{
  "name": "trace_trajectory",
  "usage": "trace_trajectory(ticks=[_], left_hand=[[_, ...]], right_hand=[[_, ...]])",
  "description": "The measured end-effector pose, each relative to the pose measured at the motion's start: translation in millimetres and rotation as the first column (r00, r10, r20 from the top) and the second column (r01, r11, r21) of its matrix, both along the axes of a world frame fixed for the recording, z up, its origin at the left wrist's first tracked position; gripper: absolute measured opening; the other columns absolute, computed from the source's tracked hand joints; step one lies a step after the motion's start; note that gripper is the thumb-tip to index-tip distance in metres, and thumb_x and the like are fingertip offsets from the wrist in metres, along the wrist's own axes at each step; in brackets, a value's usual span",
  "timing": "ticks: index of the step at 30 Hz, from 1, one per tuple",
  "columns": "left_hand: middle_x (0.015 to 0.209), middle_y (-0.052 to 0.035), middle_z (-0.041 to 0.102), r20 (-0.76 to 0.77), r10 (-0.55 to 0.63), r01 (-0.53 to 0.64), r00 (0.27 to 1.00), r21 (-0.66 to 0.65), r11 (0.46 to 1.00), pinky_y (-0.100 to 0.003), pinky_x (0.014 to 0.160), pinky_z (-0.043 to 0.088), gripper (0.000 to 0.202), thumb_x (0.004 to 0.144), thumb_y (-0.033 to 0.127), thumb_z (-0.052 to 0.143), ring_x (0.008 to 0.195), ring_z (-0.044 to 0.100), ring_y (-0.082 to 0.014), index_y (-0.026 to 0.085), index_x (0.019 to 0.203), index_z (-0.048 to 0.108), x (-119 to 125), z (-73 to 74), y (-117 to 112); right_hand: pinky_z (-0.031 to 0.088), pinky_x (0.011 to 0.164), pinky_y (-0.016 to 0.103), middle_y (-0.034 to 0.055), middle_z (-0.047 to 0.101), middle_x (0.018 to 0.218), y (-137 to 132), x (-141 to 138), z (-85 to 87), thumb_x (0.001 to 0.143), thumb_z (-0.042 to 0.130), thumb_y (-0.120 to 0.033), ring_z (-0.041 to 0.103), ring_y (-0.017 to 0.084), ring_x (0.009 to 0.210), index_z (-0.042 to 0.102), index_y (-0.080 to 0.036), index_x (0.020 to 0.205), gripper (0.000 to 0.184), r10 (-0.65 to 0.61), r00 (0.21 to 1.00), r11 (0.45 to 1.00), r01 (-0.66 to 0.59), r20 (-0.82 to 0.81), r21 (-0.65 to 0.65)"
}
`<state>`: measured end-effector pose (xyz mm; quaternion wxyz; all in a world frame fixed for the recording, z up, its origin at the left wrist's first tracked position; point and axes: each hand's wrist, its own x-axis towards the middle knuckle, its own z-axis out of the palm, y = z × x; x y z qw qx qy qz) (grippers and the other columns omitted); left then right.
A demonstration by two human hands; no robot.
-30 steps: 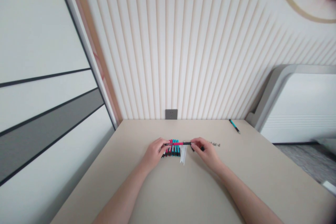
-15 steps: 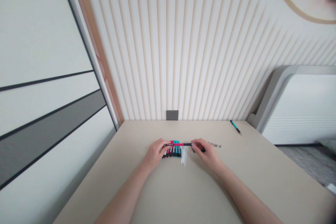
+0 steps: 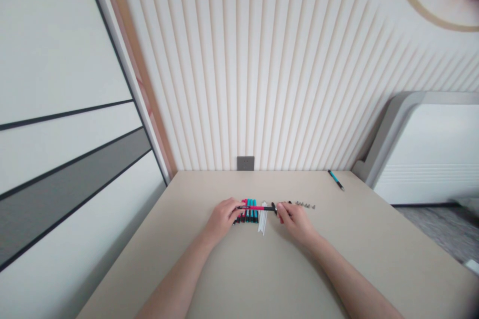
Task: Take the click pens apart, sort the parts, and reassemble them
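Between my two hands a red and black pen (image 3: 258,208) is held level above the table. My left hand (image 3: 220,219) is closed on its left end. The fingers of my right hand (image 3: 295,219) pinch its right end, at the tip; a small part there is too covered to make out. Below the pen lies a row of red and blue pen barrels (image 3: 250,217) with black ends, partly hidden by my left hand. Thin white refills (image 3: 262,222) lie just right of them. Some small black parts show around my right fingers, mostly covered.
Several small grey cone-shaped tips (image 3: 307,206) lie in a line right of my right hand. A blue and black pen (image 3: 336,180) lies at the table's back right. A socket (image 3: 245,163) sits on the wall behind the beige table (image 3: 254,274).
My right fingers have closed further round the pen's tip end, covering it more. The pen has dropped very slightly in view; my left hand keeps its hold.
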<state>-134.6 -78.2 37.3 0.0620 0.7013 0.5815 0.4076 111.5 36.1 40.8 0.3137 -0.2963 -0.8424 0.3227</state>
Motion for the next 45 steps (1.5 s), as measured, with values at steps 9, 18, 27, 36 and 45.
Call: trace_trajectory(ticks=[9,18,27,36,45], left_hand=[[0.087,-0.0024,0.067,0.028,0.041,-0.04,0.999,-0.017,0.999,-0.027,0.077,0.048,0.017,0.095,0.032,0.052,0.08,0.061,-0.0165,0.022,0.098,0.066,1.3,3.3,-2.1],[0.081,-0.0015,0.065,0.008,0.022,-0.022,1.0,-0.019,1.0,-0.026,0.074,0.047,0.017,0.094,0.033,0.054,0.078,0.061,-0.0164,0.021,0.092,0.065,2.7,3.1,-1.8],[0.084,-0.0014,0.067,0.049,0.06,-0.06,0.997,0.001,0.998,-0.026,0.073,0.048,0.02,0.095,0.035,0.052,0.076,0.062,-0.0159,0.021,0.095,0.065,2.8,9.2,-3.3],[0.086,-0.0028,0.068,0.017,0.047,-0.048,0.999,0.037,0.998,-0.027,0.075,0.049,0.019,0.095,0.032,0.051,0.08,0.063,-0.0165,0.02,0.096,0.066,0.7,10.1,-2.8],[0.098,-0.0043,0.065,0.005,0.043,-0.043,0.999,0.028,0.999,-0.029,0.079,0.05,0.021,0.095,0.027,0.049,0.082,0.061,-0.0164,0.023,0.111,0.061,0.1,4.7,0.1]], right_hand=[[0.045,0.07,0.031,0.0067,0.067,0.085,1.1,2.3,4.6,0.096,0.043,-0.047,0.059,0.02,0.076,0.067,-0.022,0.096,0.035,0.052,0.997,0.995,-0.047,-0.056,0.091],[0.043,0.067,0.03,0.0045,0.065,0.075,5.8,-0.2,-1.6,0.097,0.041,-0.043,0.058,0.019,0.069,0.066,-0.022,0.081,0.036,-0.008,1.0,0.995,0.009,-0.01,0.099],[0.044,0.078,0.034,0.008,0.069,0.09,3.1,3.7,5.1,0.099,0.038,-0.042,0.06,0.021,0.083,0.066,-0.022,0.101,0.034,0.068,0.997,0.986,-0.063,-0.025,0.157],[0.036,0.06,0.025,0.0003,0.055,0.063,-3.7,7.4,15.0,0.101,0.032,-0.045,0.052,0.014,0.062,0.055,-0.019,0.067,0.048,0.2,0.976,0.975,-0.206,0.082,0.077],[0.039,0.069,0.026,0.0025,0.061,0.072,-3.6,4.5,7.1,0.101,0.032,-0.039,0.055,0.016,0.071,0.058,-0.019,0.076,0.041,0.164,0.977,0.964,-0.188,0.135,0.189]])
